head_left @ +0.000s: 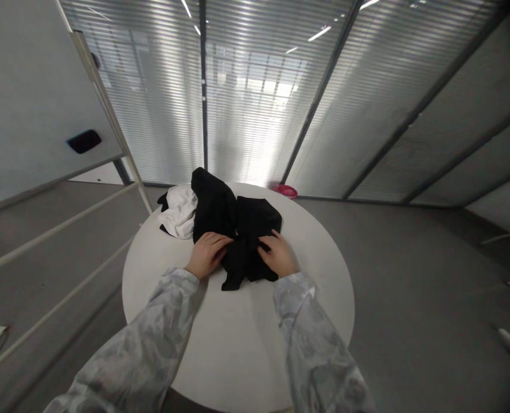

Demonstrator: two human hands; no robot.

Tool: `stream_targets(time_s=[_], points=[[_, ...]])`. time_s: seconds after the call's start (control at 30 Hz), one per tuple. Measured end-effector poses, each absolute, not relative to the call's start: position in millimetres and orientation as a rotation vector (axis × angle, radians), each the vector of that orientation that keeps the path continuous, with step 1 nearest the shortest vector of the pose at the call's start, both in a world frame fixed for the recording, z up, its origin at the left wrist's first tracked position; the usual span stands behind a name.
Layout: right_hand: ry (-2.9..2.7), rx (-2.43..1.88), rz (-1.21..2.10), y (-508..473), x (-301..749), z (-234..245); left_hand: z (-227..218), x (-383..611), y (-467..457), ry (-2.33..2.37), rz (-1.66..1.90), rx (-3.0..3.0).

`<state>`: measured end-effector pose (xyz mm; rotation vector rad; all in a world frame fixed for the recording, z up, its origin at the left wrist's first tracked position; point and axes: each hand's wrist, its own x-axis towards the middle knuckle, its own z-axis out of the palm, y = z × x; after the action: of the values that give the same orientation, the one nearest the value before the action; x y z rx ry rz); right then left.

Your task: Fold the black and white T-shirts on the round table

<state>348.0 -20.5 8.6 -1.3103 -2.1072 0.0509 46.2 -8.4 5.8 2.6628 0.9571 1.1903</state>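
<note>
A piece of black clothing (258,215) lies crumpled on the round white table (237,344). Its exact kind cannot be made out. On its left side my left hand (209,253) has its fingers closed on the cloth. My right hand (279,254) grips the right side, thumb and fingers bent on the fabric. Between the hands the near part is bunched, and a loose end hangs toward me on the tabletop. Just beyond my left hand rises a heap of black cloth (214,201). Left of that heap is a white garment (179,209) with black parts at its edge.
A red plastic basket (285,190) is partly visible behind the table's far edge. To the left stands a whiteboard (35,97) on a pale metal frame (61,229), with a black eraser-like object (84,141) on it. Glass partition walls with blinds (255,115) close off the far side.
</note>
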Motion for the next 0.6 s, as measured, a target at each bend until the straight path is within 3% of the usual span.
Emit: stream_targets(time_s=[0.13,0.37,0.6], points=[[-1.718,-1.345,-0.014,-17,363,10,6,42,-9,1.063,1.336,2.563],[-1.129,-1.389,0.200,-5,402,1,-3,30,-4,1.465,1.571,2.176],[-1.095,-1.399,0.158,-2,413,-3,3,22,7,1.462,1.721,1.988]])
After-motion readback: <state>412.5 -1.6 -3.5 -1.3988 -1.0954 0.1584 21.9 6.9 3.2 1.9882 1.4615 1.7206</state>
